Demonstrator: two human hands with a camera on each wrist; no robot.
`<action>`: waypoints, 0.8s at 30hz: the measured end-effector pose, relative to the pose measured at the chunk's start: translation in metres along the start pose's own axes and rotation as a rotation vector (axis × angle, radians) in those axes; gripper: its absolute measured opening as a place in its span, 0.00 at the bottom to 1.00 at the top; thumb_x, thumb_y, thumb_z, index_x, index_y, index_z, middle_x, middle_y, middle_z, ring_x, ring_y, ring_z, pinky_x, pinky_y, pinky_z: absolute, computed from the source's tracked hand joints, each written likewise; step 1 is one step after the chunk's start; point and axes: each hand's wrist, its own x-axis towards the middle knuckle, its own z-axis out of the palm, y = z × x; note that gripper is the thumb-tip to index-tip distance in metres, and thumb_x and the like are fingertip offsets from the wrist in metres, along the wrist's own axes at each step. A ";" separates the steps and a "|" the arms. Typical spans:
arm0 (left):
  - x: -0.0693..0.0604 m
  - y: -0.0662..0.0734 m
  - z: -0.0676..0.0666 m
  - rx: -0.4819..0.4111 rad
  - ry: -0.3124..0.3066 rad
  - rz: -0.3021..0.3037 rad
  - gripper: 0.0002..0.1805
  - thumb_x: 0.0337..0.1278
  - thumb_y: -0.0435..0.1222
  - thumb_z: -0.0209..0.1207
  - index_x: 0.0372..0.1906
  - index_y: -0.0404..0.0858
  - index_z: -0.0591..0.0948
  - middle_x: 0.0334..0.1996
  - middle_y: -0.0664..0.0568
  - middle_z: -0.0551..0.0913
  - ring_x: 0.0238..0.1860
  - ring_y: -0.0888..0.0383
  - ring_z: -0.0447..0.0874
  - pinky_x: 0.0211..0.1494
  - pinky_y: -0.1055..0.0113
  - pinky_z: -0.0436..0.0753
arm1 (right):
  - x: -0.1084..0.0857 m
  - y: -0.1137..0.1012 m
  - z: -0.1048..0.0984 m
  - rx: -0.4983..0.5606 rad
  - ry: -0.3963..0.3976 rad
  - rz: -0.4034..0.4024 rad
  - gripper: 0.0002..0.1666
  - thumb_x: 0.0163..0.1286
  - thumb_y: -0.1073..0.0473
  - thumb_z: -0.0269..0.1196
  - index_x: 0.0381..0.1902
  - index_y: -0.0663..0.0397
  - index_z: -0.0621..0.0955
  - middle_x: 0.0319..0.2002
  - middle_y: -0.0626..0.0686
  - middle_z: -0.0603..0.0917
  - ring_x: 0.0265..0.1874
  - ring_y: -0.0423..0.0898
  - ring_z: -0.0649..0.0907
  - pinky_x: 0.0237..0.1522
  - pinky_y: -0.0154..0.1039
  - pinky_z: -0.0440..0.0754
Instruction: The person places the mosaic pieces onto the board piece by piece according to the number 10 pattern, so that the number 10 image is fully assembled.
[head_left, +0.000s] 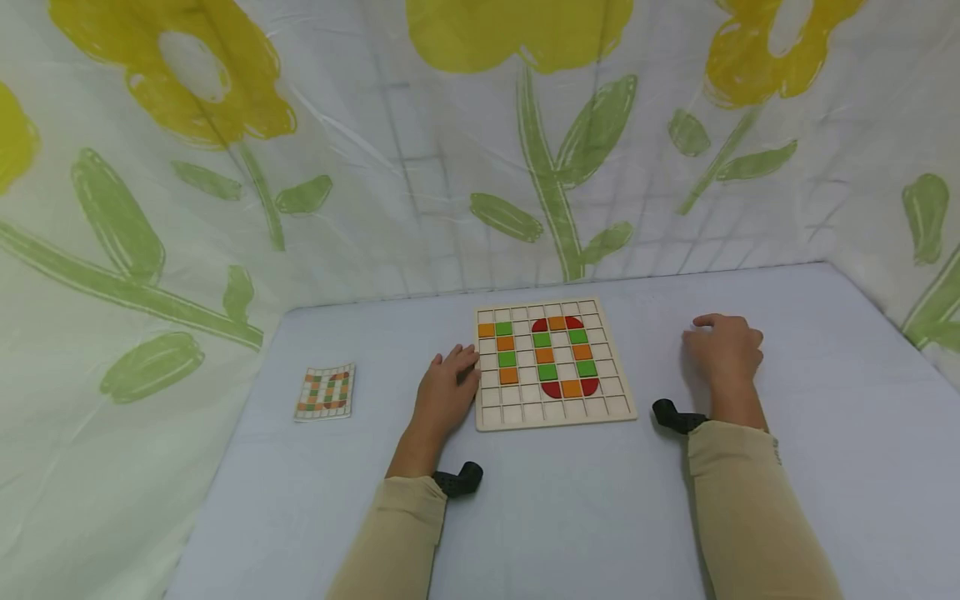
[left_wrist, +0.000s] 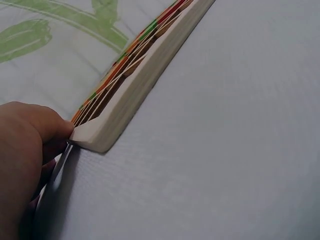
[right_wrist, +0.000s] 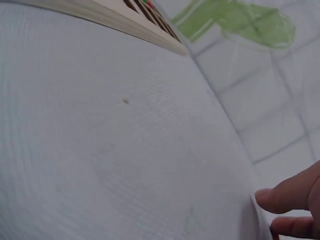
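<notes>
A square pale wooden board (head_left: 525, 410) with a grooved grid lies flat on the table. Orange, green and red tiles sit in its cells, forming a ring at the right and a column at the left. My left hand (head_left: 446, 392) rests against the board's left edge, fingers extended, with the thumb (left_wrist: 60, 129) touching near a corner. Right of the board, apart from it, my right hand (head_left: 726, 350) is curled low over the table. A sliver of a small red piece (right_wrist: 274, 235) shows at its fingertips; the rest is hidden.
On the table's left side lies a small card (head_left: 325, 393) printed with a similar colored grid pattern. A flower-print cloth (head_left: 450, 167) hangs behind the white table (head_left: 570, 508). Black wrist devices (head_left: 459, 479) are strapped to both wrists.
</notes>
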 end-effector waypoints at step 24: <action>0.000 0.004 -0.004 0.021 -0.022 -0.012 0.20 0.69 0.41 0.56 0.63 0.42 0.79 0.66 0.56 0.75 0.73 0.56 0.65 0.81 0.58 0.54 | -0.006 -0.019 0.013 0.051 -0.143 -0.334 0.29 0.61 0.69 0.53 0.62 0.57 0.77 0.68 0.68 0.68 0.68 0.70 0.63 0.65 0.68 0.67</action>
